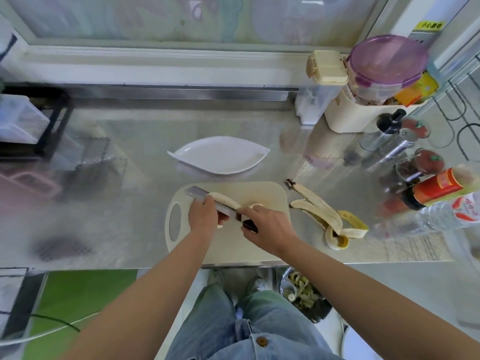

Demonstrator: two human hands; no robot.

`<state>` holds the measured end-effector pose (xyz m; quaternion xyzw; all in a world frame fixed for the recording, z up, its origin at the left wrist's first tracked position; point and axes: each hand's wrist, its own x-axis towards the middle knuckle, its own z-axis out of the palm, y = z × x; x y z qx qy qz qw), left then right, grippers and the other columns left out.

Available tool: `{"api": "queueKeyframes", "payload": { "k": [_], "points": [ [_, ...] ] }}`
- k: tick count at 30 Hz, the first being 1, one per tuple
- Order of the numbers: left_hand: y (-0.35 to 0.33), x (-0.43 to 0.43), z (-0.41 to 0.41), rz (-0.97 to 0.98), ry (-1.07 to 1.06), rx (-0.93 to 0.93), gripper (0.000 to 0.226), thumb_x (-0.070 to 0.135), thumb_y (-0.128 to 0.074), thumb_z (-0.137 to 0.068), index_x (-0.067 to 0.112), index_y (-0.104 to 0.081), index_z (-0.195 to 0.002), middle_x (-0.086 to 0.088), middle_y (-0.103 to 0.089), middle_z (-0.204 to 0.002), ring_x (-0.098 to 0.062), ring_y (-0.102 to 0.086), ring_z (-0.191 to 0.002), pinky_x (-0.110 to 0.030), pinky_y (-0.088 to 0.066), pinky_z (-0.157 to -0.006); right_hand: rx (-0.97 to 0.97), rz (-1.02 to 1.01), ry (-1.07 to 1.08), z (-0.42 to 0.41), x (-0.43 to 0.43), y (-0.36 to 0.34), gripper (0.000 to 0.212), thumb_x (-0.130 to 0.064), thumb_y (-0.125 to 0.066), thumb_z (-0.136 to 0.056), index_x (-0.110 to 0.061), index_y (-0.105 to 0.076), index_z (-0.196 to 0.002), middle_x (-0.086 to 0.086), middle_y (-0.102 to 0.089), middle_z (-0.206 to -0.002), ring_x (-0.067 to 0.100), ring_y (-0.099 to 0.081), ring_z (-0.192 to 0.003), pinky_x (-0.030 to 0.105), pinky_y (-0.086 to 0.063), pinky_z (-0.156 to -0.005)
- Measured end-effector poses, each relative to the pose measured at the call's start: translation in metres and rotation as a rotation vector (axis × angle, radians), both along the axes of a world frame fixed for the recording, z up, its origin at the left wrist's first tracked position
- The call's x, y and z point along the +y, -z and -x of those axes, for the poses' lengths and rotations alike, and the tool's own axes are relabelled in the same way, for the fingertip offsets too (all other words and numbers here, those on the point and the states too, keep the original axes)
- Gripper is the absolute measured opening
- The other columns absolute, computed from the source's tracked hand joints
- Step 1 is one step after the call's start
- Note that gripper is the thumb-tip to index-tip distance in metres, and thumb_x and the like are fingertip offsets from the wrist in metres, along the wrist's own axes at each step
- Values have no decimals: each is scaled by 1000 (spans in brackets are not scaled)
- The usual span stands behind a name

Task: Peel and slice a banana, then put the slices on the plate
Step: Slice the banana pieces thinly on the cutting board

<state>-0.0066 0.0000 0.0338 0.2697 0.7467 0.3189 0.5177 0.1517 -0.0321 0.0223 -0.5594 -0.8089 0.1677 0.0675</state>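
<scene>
Slicing step. Peeled banana (pixel 225 199) lies on cutting board (pixel 262 193), banana peel (pixel 322 211) off to the right. Right hand (pixel 267 229) fist-closed on knife (pixel 220 206) handle, blade across the fruit; left hand (pixel 202 215) curled, pinning the banana. White plate (pixel 220 155) empty. Next likely: press down, shift along, repeat.

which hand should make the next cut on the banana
Right: the right hand already grips the knife by its handle, blade across the banana. The left hand steadies the fruit.
</scene>
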Motion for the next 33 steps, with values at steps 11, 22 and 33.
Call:
{"api": "queueKeyframes", "payload": {
  "k": [11, 22, 33],
  "points": [
    [-3, -15, 56, -35, -60, 139, 27, 26, -43, -87, 13, -59, -69, -17, -67, -71, -35, -67, -69, -50, -56, -73, 170, 422, -281, 61, 28, -2, 46, -46, -21, -102, -45, -17, -147, -9, -6, -160, 17, -8, -145, 39, -10, -115],
    [-7, -23, 82, 0, -88, 211, 39, 21, -38, -97, -5, -60, -78, -14, -60, -51, -22, -57, -41, -25, -41, -46, 56, 419, -315, 82, 43, 17, 49, -46, -19, -102, -36, -19, -150, -11, 3, -160, 6, 6, -146, 39, 1, -116],
    [-35, 27, 54, -155, -44, 335, 30, 22, -41, -94, -1, -54, -81, -16, -62, -67, -29, -62, -60, -43, -50, -61, 198, 300, -116, 57, 52, -38, 58, -55, -63, -79, -43, -41, -130, -20, -52, -80, 8, -54, -76, 27, -45, -69]
  ]
}}
